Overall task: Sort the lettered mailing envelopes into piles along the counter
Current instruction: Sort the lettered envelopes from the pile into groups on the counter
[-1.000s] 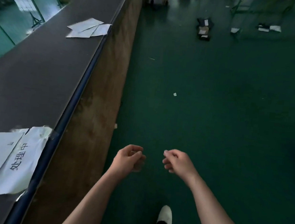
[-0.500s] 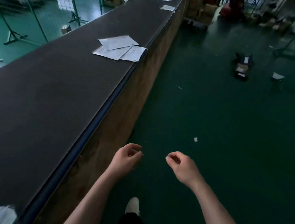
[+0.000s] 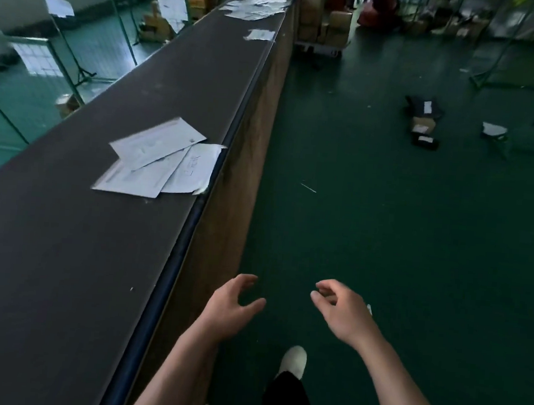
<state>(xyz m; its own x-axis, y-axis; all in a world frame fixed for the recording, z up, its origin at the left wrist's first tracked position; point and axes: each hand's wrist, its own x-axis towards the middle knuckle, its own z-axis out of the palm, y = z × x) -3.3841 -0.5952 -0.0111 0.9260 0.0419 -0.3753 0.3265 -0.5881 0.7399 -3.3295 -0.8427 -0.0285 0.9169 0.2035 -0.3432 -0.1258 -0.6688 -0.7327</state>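
Dark green flooring (image 3: 384, 243) spreads under a long counter (image 3: 65, 234) that runs away along the person's left side. Both arms reach forward over the floor, beside the counter's edge and clear of it. The left hand (image 3: 228, 308) is empty, its fingers loosely curled and spread, thumb apart from the rest. The right hand (image 3: 343, 310) is also empty and slack, fingers bent inward with nothing between them. Below the hands a white shoe (image 3: 293, 359) steps forward under a dark trouser leg (image 3: 288, 402). Farther along the counter, near its front edge, lies a small pile of white envelopes (image 3: 153, 164), three overlapping sheets fanned at angles, one with faint handwriting I cannot read. Well beyond it sits a single envelope (image 3: 259, 35) by the edge, and past that a larger scattered heap (image 3: 255, 8). Out on the floor to the right lie a few parcels (image 3: 423, 122), and cardboard boxes (image 3: 324, 21) stand stacked near the counter's far end.
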